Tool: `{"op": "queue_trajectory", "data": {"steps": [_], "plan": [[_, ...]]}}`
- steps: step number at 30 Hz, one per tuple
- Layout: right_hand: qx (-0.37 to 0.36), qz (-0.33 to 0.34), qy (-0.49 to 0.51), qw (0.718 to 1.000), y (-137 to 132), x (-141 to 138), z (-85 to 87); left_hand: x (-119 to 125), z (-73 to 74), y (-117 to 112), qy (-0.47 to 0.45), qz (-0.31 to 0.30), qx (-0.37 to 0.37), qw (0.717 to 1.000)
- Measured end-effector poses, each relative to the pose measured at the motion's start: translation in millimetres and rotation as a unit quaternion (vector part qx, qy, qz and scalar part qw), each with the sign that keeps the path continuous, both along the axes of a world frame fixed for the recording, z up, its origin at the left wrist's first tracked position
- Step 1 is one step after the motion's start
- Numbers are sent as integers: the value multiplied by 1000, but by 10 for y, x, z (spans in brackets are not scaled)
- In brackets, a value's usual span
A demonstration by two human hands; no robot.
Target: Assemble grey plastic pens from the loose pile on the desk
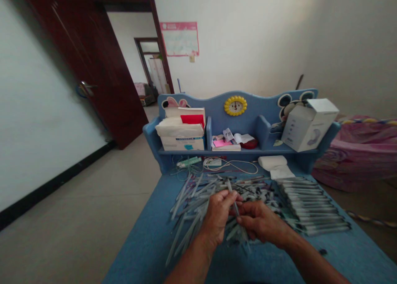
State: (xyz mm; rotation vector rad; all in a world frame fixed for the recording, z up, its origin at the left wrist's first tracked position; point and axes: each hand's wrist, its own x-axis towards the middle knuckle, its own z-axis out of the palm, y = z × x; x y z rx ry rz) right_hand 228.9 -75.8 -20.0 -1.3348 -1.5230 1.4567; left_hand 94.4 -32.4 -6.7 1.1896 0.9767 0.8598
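Observation:
Between my two hands, over the middle of the blue desk, is a slim translucent pen barrel [230,186], tilted with its upper end away from me. My left hand [218,211] pinches it near the upper part with thumb and fingers. Lower down, the fingers of my right hand [260,220] close around the same barrel. A loose heap of clear pen tubes [189,218] spreads under and to the left of my hands. Small dark pen parts [260,191] lie behind them. At the right, pens with dark ends [316,207] lie side by side in a row.
A blue shelf [263,151] stands along the desk's back, holding a mask box [182,142], papers and a white carton [305,127]. Below it lie a white cable [238,164] and a paper roll [273,163]. A black cap-like piece [323,251] sits at the right front.

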Motion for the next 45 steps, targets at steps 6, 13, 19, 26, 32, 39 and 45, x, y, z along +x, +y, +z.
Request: {"op": "queue_trajectory", "data": {"steps": [6,13,19,26,32,39,45], "plan": [[40,-52,-36,997,-141,4,43,-112,56,-161,-37,9,-21,999],[139,-120,-65,981,36,147,353,-150,164,-311,45,-110,6,993],[151,-49,-127,979,121,135,467,-211,160,-350,80,-146,17,986],[41,49,-9,998,124,230,322,-308,32,-298,32,-188,-85,978],[39,53,13,998,144,255,292,-293,3,-262,26,-191,-107,975],[45,60,-3,997,153,266,236,-293,-34,-254,29,-193,-114,974],[49,40,-27,998,138,257,188,-290,-80,-247,21,-192,-132,972]]}}
